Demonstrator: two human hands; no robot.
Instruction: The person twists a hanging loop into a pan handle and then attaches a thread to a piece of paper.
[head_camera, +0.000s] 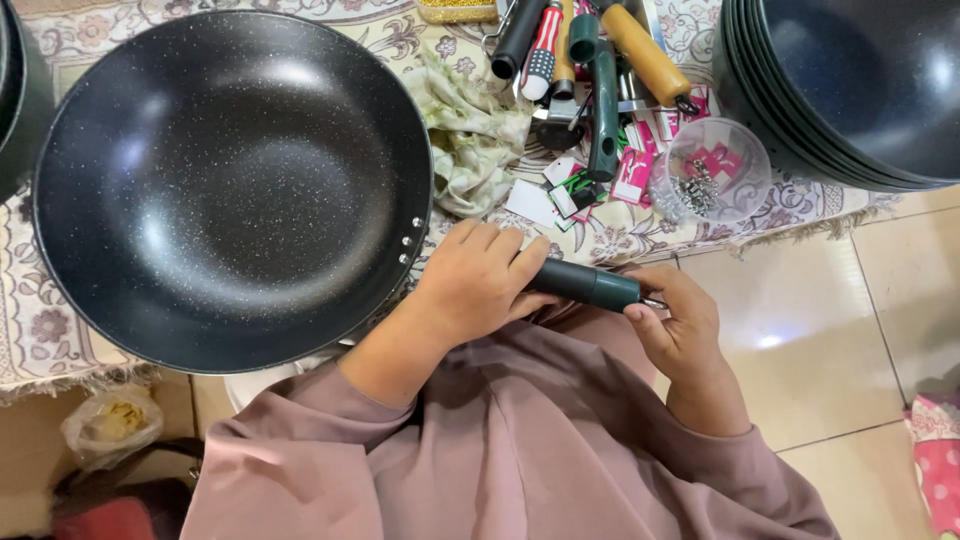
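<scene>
A large black speckled wok (235, 185) rests on a patterned cloth, its dark green handle (585, 284) pointing right towards me. My left hand (478, 280) is wrapped around the handle near the wok's rim. My right hand (672, 315) pinches the handle's outer end, where a small metal piece shows at the tip. Mauve sleeves cover both my arms.
A stack of black woks (850, 90) stands at the top right. Loose handles and screwdrivers (590, 60) lie at the top centre beside a clear plastic bowl of small metal parts (712, 170), pink tags and a crumpled cloth (470, 130). Tiled floor (850, 330) lies to the right.
</scene>
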